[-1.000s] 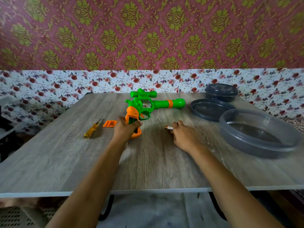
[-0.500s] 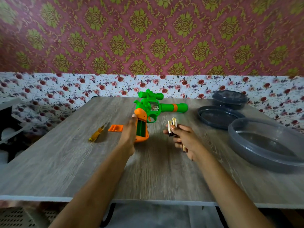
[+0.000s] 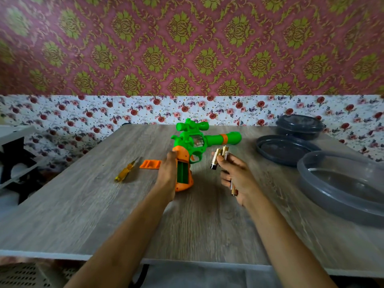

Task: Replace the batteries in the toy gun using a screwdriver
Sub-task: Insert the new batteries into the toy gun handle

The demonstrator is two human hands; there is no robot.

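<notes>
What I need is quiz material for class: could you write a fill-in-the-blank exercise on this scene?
1. The left hand holds the toy gun by its ____ grip.
2. The right hand holds several ____.
3. The screwdriver lies on the table, to the ____ of the loose orange cover.
Missing: orange; batteries; left.

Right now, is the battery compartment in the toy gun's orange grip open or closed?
Open: the green slot in the orange grip is uncovered, and the flat orange cover lies apart on the wooden table.
</notes>
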